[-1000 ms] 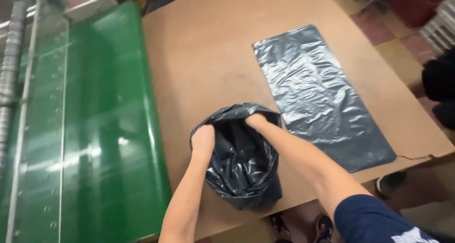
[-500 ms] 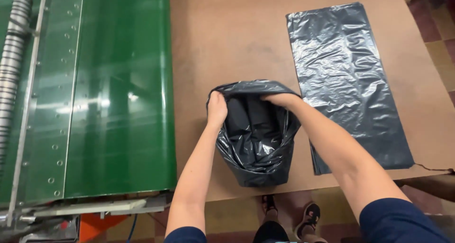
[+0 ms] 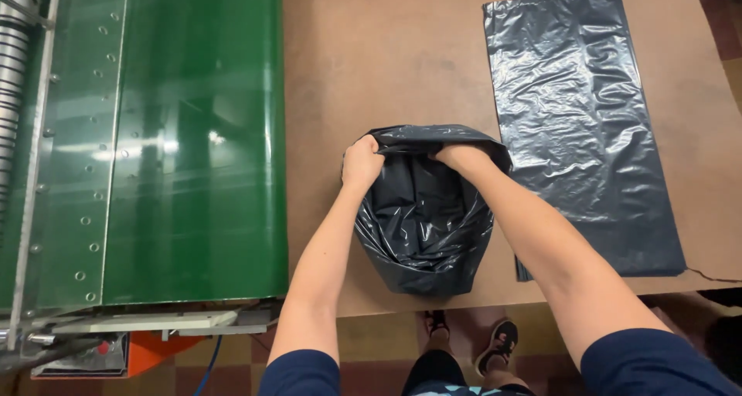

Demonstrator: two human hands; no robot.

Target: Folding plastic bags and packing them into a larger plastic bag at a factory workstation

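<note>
The left hand [image 3: 362,164] is closed in a fist on the left rim of a dark plastic bag [image 3: 425,226], just below the centre of the frame. The right hand [image 3: 457,158] is on the opposite rim; its fingers curl over the edge into the bag and are largely hidden, so how tightly they are closed cannot be told. The bag rests on the brown table [image 3: 386,64], its closed bottom toward the near table edge and its mouth spread between the two hands. To hold the mouth open well, keep the hands apart at equal height so the rim stays taut, grip a fold of film rather than a single layer, and pull evenly, since thin film is likely to stretch or tear under a one-sided load. The interior of the bag shows only creased, glossy film; no contents are visible, though the deepest part is in shadow. A second bag [image 3: 576,125] of the same dark film lies flat in the upper right of the frame, just beside the open one, pressed flat. A green conveyor belt [image 3: 178,133] fills the left of the frame. The person's shoes [image 3: 475,342] appear at lower centre.
</note>
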